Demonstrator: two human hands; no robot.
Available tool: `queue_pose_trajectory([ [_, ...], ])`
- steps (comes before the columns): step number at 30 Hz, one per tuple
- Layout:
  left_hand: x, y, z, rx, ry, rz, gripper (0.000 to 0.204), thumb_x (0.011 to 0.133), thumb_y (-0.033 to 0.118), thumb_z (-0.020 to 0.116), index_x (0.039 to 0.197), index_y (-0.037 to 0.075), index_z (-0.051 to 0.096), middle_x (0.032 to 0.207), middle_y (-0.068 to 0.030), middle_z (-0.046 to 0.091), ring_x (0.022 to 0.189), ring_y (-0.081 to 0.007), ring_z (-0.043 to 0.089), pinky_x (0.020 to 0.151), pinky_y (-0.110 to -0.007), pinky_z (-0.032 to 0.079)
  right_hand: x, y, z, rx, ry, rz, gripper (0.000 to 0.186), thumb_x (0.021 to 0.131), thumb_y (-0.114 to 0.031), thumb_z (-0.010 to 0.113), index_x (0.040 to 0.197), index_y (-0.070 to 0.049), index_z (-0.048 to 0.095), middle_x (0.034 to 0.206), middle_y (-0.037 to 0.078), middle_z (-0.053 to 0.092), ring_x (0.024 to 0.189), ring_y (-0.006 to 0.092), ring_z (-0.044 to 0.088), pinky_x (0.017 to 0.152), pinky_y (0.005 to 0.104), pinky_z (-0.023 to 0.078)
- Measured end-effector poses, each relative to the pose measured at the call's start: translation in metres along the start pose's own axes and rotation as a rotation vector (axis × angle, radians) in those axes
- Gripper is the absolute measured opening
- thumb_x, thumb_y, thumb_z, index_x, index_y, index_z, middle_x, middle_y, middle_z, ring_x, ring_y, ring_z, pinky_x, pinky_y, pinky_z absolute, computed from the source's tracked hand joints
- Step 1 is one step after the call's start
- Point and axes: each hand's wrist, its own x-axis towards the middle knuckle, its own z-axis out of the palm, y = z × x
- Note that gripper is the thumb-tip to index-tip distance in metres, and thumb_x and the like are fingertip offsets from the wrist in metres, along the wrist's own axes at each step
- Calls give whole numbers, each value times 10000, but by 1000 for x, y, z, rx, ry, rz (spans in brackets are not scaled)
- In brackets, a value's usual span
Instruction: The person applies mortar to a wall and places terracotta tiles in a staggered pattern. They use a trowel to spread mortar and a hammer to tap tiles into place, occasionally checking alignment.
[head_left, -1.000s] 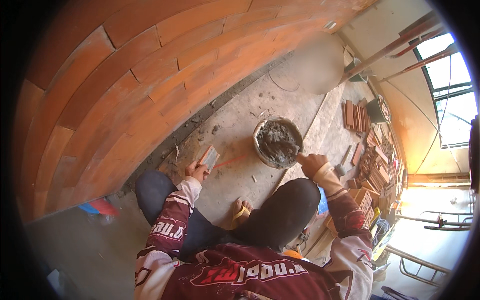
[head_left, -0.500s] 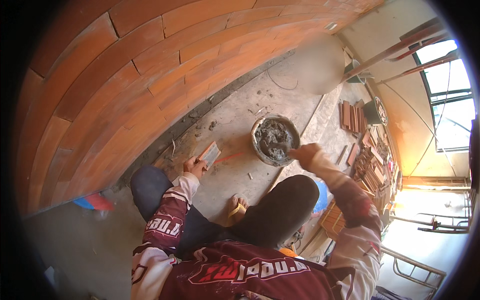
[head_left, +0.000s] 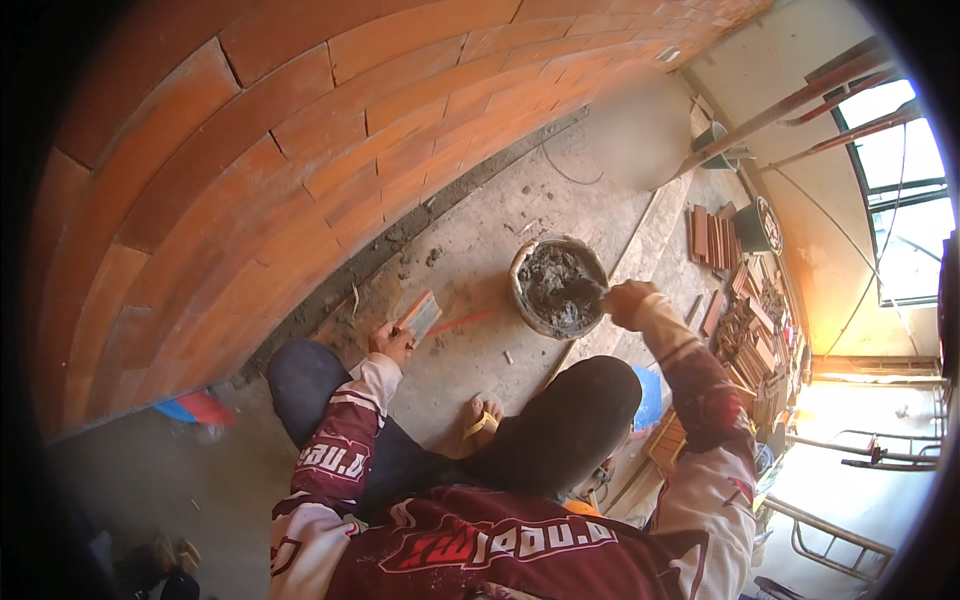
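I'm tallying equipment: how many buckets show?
3: mortar bucket by the right hand; dark bucket and green bucket near the window wall. Blue object by right knee unclear; more may be hidden.

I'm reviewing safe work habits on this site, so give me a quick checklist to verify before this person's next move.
1. Left hand gripping the flat brick piece: ok.
2. Bucket standing upright on the floor: ok.
3. Grey mix in the bucket: ok.
4. Right hand clear of the bucket's rim: not ok, it is at the right edge.
5. Closed footwear: not ok, yellow sandal with bare toes.
6. Mix consistency: cannot tell.
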Motion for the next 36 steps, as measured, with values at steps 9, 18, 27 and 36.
queue_pose_trajectory([
  [9,2,4,-2,-173,18,-88,78,849,68,622,883,8,585,706,-50,578,545,-113,528,414,-242,395,-21,20,-20,194,16,-86,169,807,-248,561,932,-223,671,912,60,666,906,290,643,747,427,517],
  [18,1,1,-2,-22,1,-68,122,842,100,638,908,1,609,707,-44,575,552,-119,545,430,-247,424,-28,12,-20,90,-39,122,175,813,-264,579,967,-273,661,953,18,673,929,261,652,738,407,538],
  [27,0,-5,-4,-83,8,-90,137,834,106,638,921,4,613,717,-47,574,581,-123,554,433,-265,438,2,25,1,546,-205,90,286,813,-373,593,821,-105,691,735,90,645,665,225,636,592,353,516],
  [36,5,-17,-7,-34,37,-63,127,830,129,639,871,15,602,750,-49,613,613,-134,594,441,-265,456,-5,11,6,1032,-174,190,506,853,-495,554,706,-19,640,613,66,584,488,145,537,440,305,439],
])
